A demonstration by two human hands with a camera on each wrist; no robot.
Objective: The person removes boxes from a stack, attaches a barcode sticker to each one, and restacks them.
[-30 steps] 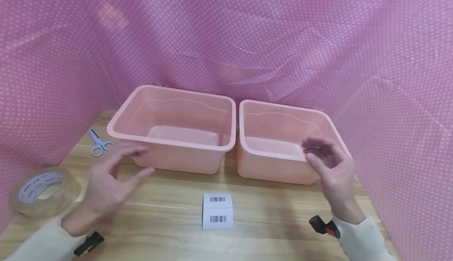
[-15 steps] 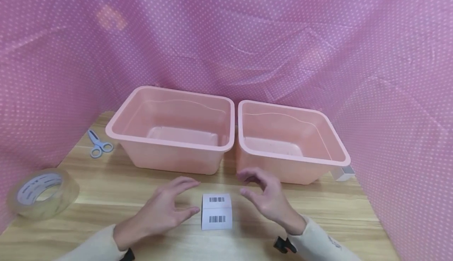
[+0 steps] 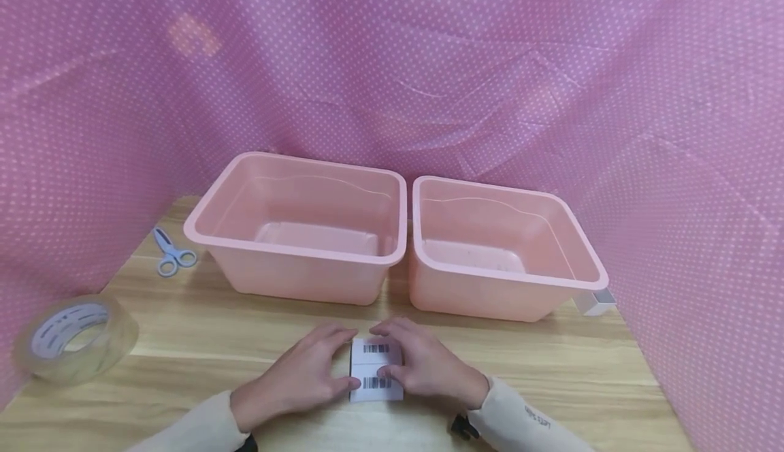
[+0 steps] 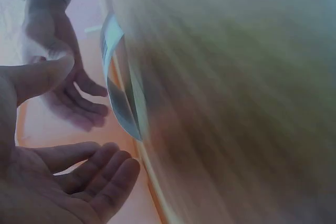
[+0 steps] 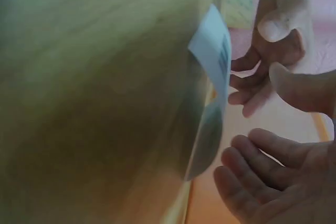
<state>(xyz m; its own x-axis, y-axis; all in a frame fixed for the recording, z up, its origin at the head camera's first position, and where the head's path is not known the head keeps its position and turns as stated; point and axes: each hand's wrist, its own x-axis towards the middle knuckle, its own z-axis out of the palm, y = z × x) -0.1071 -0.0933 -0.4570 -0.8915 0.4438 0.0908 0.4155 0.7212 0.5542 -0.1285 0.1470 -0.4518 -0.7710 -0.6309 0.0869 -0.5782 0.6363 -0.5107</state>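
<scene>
A white paper strip with two printed barcodes (image 3: 370, 363) lies on the wooden table in front of the tubs. In both wrist views the strip bows up off the wood in an arch. My left hand (image 3: 306, 374) is at its left edge, thumb and fingers spread apart with a gap between them. From the right comes my right hand (image 3: 437, 367), its thumb and forefinger overlapping the strip's right side in the head view. Both wrist views show the fingers loosely bent beside the strip, with nothing gripped.
Two pink plastic tubs (image 3: 294, 275) (image 3: 490, 295) stand side by side behind the hands. Blue scissors (image 3: 171, 254) lie left of them, and a roll of clear tape (image 3: 119, 340) sits at the front left. A small white box (image 3: 593, 303) pokes out past the right tub.
Both hands have come in from the sides and down toward the barcode strip, now flanking it closely. The right hand has left its place over the right tub.
</scene>
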